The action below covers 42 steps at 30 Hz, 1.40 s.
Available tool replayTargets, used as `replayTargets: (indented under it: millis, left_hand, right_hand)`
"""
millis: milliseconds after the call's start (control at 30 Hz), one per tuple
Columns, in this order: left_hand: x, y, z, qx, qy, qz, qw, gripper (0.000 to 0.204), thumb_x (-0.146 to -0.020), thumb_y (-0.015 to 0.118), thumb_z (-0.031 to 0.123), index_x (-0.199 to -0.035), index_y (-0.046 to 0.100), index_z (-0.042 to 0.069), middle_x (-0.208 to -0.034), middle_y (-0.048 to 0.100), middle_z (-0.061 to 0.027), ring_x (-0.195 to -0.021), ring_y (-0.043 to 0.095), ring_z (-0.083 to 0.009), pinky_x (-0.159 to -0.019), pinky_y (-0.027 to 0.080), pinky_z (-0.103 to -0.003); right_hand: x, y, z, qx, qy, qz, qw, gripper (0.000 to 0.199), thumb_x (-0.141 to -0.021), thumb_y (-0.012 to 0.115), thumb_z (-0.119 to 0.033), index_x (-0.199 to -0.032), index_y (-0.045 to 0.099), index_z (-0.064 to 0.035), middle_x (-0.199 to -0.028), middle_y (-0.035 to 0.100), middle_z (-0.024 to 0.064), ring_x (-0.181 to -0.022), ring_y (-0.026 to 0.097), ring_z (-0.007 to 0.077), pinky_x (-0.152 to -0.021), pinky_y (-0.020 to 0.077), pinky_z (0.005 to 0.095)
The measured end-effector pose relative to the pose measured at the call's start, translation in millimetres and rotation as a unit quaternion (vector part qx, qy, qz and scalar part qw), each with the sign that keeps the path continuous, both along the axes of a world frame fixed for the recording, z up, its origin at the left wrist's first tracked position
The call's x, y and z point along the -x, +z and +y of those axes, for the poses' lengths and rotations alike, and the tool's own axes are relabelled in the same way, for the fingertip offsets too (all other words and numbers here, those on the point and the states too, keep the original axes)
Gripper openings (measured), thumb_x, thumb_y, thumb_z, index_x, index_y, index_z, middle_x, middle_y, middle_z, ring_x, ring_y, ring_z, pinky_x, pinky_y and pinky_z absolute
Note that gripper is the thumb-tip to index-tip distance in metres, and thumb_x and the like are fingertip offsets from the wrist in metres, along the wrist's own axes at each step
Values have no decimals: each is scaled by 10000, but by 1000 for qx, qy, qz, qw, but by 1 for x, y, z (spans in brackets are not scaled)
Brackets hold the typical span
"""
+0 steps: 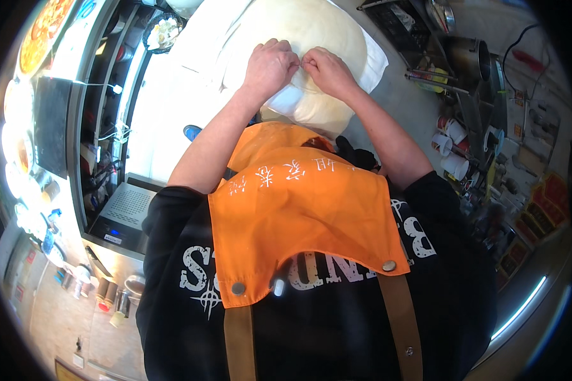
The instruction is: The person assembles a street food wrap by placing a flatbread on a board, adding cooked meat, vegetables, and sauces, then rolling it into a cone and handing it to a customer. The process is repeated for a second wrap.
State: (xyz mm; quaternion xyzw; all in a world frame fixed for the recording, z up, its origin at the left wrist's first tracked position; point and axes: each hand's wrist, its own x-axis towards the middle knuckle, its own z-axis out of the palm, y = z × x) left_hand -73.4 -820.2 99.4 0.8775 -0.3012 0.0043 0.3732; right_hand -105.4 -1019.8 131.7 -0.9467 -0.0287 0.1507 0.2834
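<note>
Just beyond an orange apron [311, 213], the left hand [272, 68] and right hand [329, 71] nearly meet over a bulging cream bundle [330, 28], fingertips drawn together; what they pinch is unclear. Handling seems unfinished: a white edge [377, 62] lies loose; anything already fastened cannot be made out.

The pale bundle [337, 32] at my fingers [288, 58] looks like smooth, matt cloth. My apron [311, 213] is matt cloth with glossy metal studs [389, 266]; the pot [462, 54], shiny metal.
</note>
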Motion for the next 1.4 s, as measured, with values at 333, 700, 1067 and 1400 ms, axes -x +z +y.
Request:
replayTargets:
  millis: [333,700,1067,1400]
  left_hand:
    - [-8,-2,-2,-31,-14,31,999,59,-866,773,129,-831,752,87,-933,694,-64,-917,685,-296,-842,569,-437]
    - [-15,8,-24,-45,-37,-44,997,91,-852,815,219,-888,787,140,-923,705,-43,-926,697,-273,-824,559,-404]
    - [-48,38,-38,-181,-84,139,970,135,-902,783,273,-974,807,162,-978,780,-51,-908,758,-288,-829,613,-427]
    - [-75,47,-50,-234,-115,172,950,182,-920,761,294,-1043,828,178,-1004,814,-57,-946,770,-281,-872,615,-414]
  right_hand:
    - [2,8,10,31,-53,60,996,173,-889,790,-218,-963,790,-62,-885,771,94,-852,745,284,-792,587,423]
    - [-17,14,-19,81,-7,18,997,166,-927,707,-240,-983,789,-107,-1093,773,121,-1070,731,330,-935,583,459]
    - [8,24,-33,24,-152,65,986,205,-890,737,-250,-1032,793,-113,-1037,795,100,-1011,754,330,-895,594,457]
    - [22,26,-51,131,-106,77,983,218,-889,772,-234,-1062,767,-101,-1038,808,81,-1007,769,286,-913,593,434]
